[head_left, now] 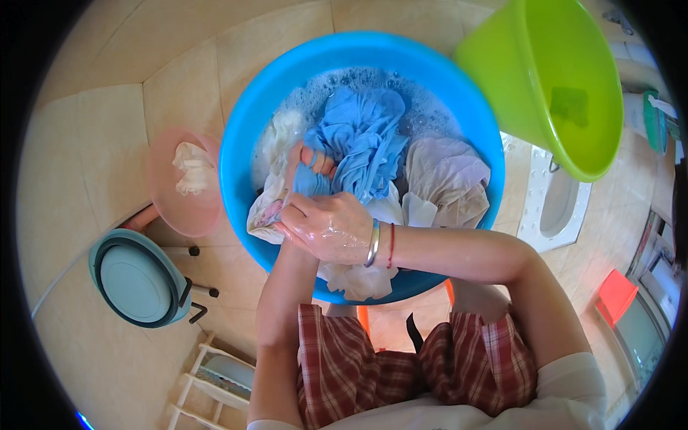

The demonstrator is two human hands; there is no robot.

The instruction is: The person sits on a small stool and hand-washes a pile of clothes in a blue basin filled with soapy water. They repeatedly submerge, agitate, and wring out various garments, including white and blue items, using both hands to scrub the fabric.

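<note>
A light blue garment (365,140) lies bunched and wet in a large blue basin (240,122) of sudsy water. My left hand (315,161) is curled round a fold of it, the fingers pressing into the cloth. Crossing over my left wrist, my right hand (330,226) is closed on the lower end of the same blue fold; its fingertips are partly hidden. White cloth with a pink patch (269,215) lies beside my hands at the basin's left. Foam glistens on my right hand, above a silver bangle and a red string.
A greyish-white garment (448,183) fills the basin's right side. A green bucket (494,54) tilts beside the rim, near a white squat toilet (555,208). Left stand a pink basin (161,179) holding pale cloth, a grey-green folding tub (136,279) and a white rack (190,387).
</note>
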